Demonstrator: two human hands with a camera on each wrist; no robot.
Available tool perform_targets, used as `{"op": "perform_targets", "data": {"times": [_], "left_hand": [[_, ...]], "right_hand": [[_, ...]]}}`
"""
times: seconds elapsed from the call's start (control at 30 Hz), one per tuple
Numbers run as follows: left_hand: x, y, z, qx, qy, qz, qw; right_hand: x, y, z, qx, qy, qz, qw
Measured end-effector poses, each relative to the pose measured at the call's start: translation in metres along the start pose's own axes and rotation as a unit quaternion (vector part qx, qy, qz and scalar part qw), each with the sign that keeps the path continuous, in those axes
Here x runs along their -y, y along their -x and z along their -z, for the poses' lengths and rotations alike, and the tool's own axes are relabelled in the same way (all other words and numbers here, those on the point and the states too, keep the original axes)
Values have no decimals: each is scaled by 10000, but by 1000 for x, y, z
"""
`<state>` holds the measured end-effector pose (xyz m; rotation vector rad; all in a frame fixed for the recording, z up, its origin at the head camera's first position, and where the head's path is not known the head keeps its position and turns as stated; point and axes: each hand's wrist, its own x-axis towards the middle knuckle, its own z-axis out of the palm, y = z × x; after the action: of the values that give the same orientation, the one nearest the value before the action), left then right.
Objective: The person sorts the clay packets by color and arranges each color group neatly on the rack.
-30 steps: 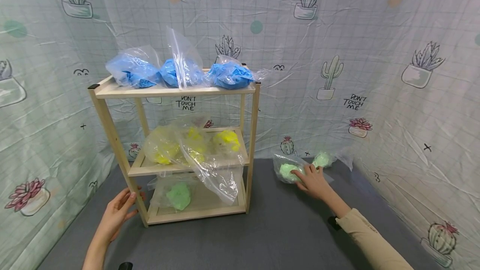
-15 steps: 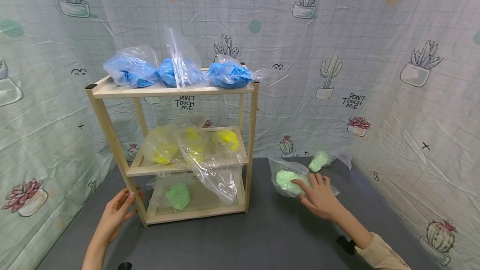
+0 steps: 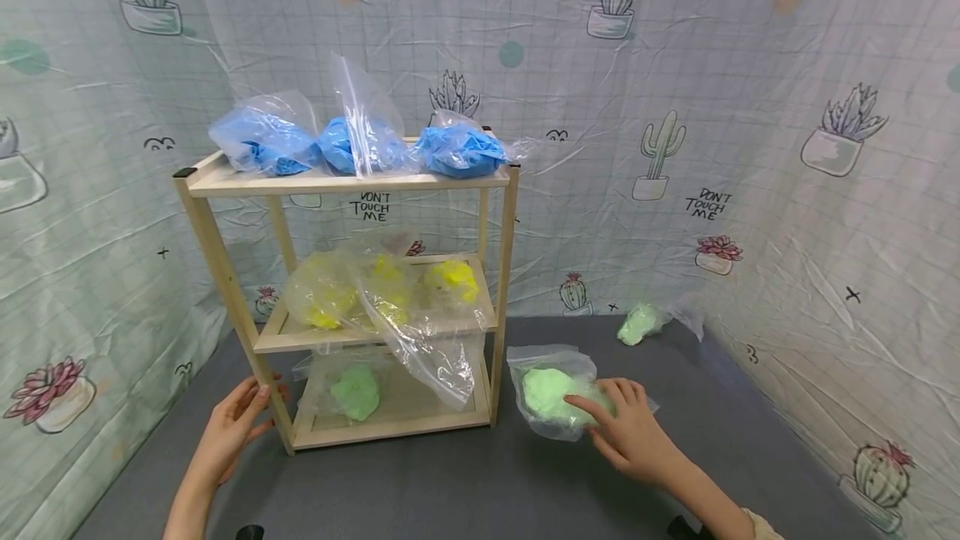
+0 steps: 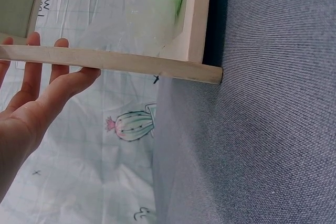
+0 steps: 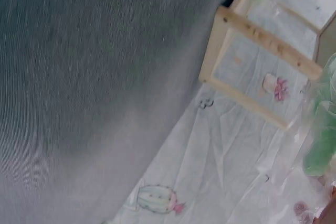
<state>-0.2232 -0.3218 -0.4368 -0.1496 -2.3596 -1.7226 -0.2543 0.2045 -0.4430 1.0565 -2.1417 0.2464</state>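
Note:
My left hand [image 3: 232,427] grips the front left post [image 4: 131,62] of a wooden three-tier shelf rack [image 3: 360,442], thumb on the near side and fingers behind. My right hand [image 3: 633,432] holds a clear zip bag [image 3: 551,394] with a light green lump inside, just right of the rack. In the right wrist view this bag [image 5: 320,140] shows at the right edge, raised over the table. On the bottom shelf lies another bag with green contents [image 3: 356,392], at the left.
Bags with blue contents [image 3: 459,148] line the top shelf. The middle shelf carries bags with yellow contents [image 3: 326,294], one draping over its front edge. Another light green bag [image 3: 641,323] lies at the back right of the grey table [image 3: 450,490]. Cactus-print sheeting [image 3: 750,65] surrounds it.
My right hand has drawn the light green bag off the back of the table, leftward and nearer to the rack. My left hand has stayed on the post.

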Motion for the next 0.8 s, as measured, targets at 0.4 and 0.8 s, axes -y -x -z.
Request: {"op": "perform_targets", "data": {"times": [0.4,0.8], "left_hand": [[-1,0,0,-45,-53,-3,10000],[-2,0,-2,-74,36,-103,9999]], "right_hand": [[35,-14,-21,-495,-178,775,9956],[75,-53,-49,-787,276,1068,9908]]}}
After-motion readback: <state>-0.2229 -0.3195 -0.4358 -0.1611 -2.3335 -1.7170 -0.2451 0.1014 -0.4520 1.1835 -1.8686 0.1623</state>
